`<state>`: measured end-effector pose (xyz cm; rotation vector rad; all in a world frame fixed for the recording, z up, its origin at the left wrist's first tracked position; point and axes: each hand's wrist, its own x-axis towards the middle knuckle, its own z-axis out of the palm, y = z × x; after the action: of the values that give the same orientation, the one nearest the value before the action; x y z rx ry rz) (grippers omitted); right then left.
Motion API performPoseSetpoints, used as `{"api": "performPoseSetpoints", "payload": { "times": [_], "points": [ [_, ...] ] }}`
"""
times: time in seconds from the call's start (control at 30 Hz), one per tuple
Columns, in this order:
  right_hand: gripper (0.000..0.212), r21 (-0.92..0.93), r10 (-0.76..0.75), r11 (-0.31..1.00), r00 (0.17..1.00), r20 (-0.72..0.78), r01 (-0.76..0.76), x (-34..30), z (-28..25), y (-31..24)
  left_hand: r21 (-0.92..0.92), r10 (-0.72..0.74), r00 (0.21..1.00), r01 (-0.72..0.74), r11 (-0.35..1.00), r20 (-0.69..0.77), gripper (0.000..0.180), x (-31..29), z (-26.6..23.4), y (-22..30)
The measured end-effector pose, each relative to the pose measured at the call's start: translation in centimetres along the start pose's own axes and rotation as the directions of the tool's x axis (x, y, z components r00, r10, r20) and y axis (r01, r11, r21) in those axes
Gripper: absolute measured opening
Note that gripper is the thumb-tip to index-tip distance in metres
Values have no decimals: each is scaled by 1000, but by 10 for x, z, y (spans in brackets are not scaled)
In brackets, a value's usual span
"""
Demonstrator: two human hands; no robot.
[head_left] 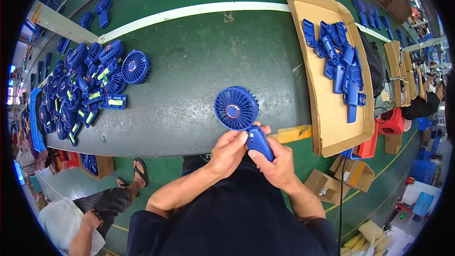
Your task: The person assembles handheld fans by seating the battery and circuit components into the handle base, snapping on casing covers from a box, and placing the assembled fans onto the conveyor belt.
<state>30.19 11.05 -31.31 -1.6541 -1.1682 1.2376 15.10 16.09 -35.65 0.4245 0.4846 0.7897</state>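
A blue handheld fan [235, 108] is held between my two hands above the near edge of the dark green worktable [189, 80], its round grille away from me and its handle toward me. My left hand [228, 150] is closed at the neck, thumb on the top of the handle. My right hand [276, 162] wraps the lower handle, thumb pressed on its side. A large heap of blue fans [71, 90] lies at the left, several with bare yellow-green batteries showing. Blue handle shells [342, 61] lie in a cardboard tray [322, 132] at the right.
Yellow tape [295, 134] runs along the near edge beside the tray. A white rail [199, 10] borders the far side, with more fans [103, 12] beyond. A person's legs [109, 204] show at lower left. Cardboard boxes [353, 173] and a red bin [367, 147] stand below right.
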Motion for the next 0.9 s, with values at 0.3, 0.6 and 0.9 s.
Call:
{"api": "performPoseSetpoints", "payload": {
  "times": [0.3,0.6,0.9],
  "points": [
    [53,-482,-615,711,785,-75,511,14,20,8,-97,6,998,-12,995,-64,33,11,-1,-1],
    [55,817,-22,399,887,461,-415,32,2,4,43,2,966,-13,999,259,73,16,3,27],
    [10,-256,-491,865,836,-244,433,60,-4,38,367,372,901,-276,888,-223,46,147,-8,145]
  ]
}}
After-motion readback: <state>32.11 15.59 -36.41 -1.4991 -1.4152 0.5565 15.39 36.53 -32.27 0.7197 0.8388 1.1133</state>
